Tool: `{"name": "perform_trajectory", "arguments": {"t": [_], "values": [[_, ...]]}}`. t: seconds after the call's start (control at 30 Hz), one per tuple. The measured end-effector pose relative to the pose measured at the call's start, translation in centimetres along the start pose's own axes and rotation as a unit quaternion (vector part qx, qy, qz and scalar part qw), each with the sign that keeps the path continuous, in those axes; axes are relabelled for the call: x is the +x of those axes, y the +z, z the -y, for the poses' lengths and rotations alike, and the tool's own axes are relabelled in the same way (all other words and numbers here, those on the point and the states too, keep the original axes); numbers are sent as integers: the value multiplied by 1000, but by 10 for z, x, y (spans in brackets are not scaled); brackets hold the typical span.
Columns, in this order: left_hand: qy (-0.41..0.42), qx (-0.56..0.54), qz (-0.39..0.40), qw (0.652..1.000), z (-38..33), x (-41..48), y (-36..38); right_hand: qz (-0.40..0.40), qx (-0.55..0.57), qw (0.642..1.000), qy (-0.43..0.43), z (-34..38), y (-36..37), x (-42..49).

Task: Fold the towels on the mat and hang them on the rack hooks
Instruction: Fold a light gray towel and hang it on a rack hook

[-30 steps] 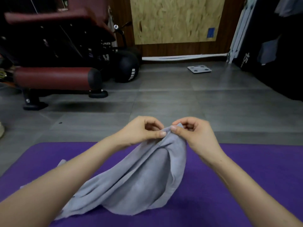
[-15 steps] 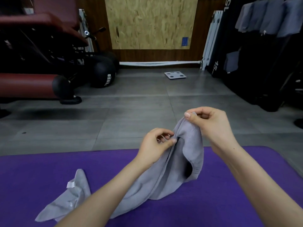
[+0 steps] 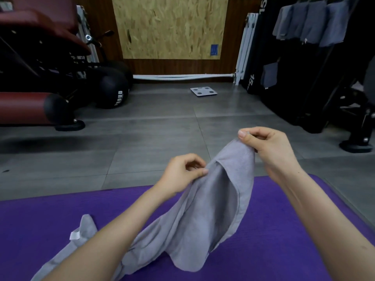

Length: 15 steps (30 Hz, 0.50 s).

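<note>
towel (image 3: 213, 209), grey and soft, is lifted at one end above the purple mat (image 3: 284, 230), while its lower part drapes onto the mat and a tail trails to the lower left under our left forearm, ending by a small white label (image 3: 74, 235). our left hand (image 3: 180, 175) pinches the hemmed edge between thumb and forefinger, the other fingers curled in. our right hand (image 3: 269, 147), higher and to the right, pinches the top of the same edge with the thumb over curled fingers, so the cloth hangs between the 2 hands as a loose open fold. the mat's far edge runs across just beyond the left hand, and its rounded right corner shows just right of our right forearm. past that edge the grey tiled floor (image 3: 142, 138) stretches to the wall, with a white scale (image 3: 203, 91) lying on it near a white pipe (image 3: 182, 77). on the left a dark red padded bench (image 3: 22, 106) and a black ball (image 3: 110, 92) stand at the floor's side. on the right a black rack (image 3: 288, 98) stands well apart from the mat, carrying several grey hung towels (image 3: 312, 23) along its top and 1 smaller grey cloth (image 3: 269, 75) lower down.
</note>
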<state>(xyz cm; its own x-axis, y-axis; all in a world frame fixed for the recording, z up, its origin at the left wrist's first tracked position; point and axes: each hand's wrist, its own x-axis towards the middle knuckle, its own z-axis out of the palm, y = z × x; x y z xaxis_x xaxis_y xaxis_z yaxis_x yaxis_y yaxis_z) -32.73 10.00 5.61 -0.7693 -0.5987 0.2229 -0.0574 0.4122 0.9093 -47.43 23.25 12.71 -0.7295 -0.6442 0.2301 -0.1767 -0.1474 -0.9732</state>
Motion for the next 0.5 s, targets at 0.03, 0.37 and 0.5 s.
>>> {"name": "perform_trajectory", "arguments": {"t": [0.03,0.37,0.5], "values": [[3,19,-6,1000,-2,3,-7,1,-7,1000,-4,0,0,0],[-22,142,38,989,-65,25,-63,-25,-21,998,-59,17,9,8],[-46,88,186,977,-121,24,-79,-33,3,997,-75,37,-7,9]]}}
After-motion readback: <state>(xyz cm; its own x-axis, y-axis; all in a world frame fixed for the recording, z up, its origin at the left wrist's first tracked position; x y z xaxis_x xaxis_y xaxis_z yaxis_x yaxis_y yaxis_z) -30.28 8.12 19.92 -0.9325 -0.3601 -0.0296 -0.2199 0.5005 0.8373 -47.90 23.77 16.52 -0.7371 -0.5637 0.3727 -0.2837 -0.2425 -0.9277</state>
